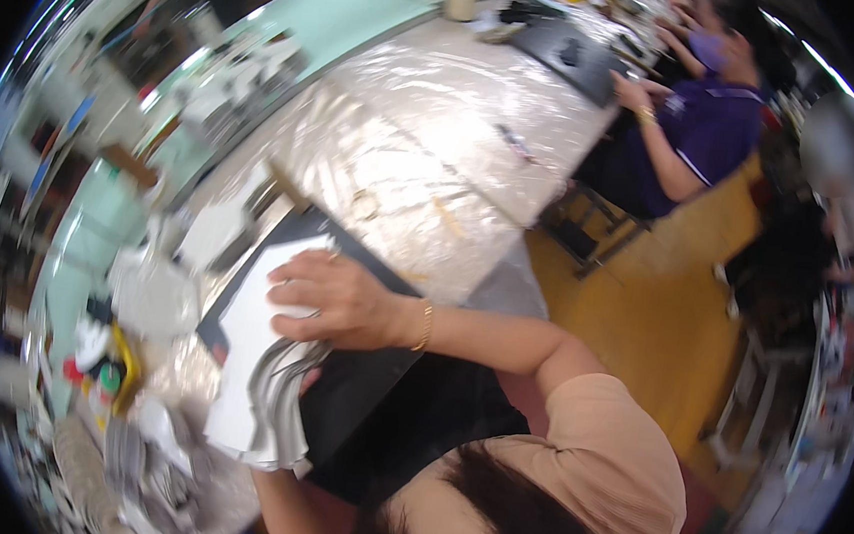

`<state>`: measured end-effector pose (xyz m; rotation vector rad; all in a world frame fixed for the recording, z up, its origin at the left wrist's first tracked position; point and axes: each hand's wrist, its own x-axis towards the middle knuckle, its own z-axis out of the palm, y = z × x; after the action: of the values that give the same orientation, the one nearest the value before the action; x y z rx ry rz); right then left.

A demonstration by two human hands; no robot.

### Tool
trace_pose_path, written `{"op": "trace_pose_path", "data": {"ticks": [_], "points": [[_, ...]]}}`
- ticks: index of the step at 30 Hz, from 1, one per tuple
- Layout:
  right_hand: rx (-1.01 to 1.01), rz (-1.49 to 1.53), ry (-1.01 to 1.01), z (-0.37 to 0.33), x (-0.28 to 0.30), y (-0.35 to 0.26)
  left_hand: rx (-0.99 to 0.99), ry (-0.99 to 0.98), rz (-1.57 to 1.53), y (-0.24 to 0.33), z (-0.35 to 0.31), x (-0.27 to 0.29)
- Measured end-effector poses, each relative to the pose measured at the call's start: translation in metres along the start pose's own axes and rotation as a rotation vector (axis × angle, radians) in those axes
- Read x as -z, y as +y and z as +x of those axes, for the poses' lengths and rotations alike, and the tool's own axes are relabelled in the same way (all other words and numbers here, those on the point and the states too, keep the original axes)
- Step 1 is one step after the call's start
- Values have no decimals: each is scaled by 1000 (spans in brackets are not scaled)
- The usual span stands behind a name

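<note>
A thick stack of white cut pieces (248,404) with curved outlines and greyish layered edges is held up in front of my body. My right hand (339,298), with a gold bracelet at the wrist, presses over its upper part, fingers curled across the top sheet. From below, my left hand (311,379) supports the stack; most of it is hidden, with only fingertips showing at the sides. Under and behind the stack lies a dark board (363,252) on the table.
Clear plastic covers the table (406,155). Left of me are white stacked pieces (154,291), a yellow basket (126,369) with coloured items, and more grey-white bundles (136,455). A co-worker in purple (698,138) sits at the far right by a dark mat (567,59).
</note>
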<state>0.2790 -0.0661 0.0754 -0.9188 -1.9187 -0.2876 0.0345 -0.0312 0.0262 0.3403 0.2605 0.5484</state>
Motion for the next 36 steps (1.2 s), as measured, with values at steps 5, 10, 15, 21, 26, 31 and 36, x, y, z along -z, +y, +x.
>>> {"op": "trace_pose_path", "data": {"ticks": [5, 10, 15, 21, 26, 31, 36], "points": [[200, -85, -144, -6, -8, -22, 13, 382, 165, 15, -13, -13], [28, -58, -437, -22, -8, -43, 135, 373, 567, 29, -6, -34], [-206, 24, -403, -34, 20, -43, -112, 329, 1217, 65, 1, -55], [-523, 74, -288, -51, 19, -33, -214, 306, 1972, 61, 27, -51], [-743, 278, -233, -63, 7, -34, -65, 493, 1683, 62, 40, -39], [-1053, 739, -73, -53, -9, -34, -377, 426, 736, 37, 29, -48], [-983, 1002, 20, -27, -26, -41, -549, 464, 396, -22, 26, -63]]}}
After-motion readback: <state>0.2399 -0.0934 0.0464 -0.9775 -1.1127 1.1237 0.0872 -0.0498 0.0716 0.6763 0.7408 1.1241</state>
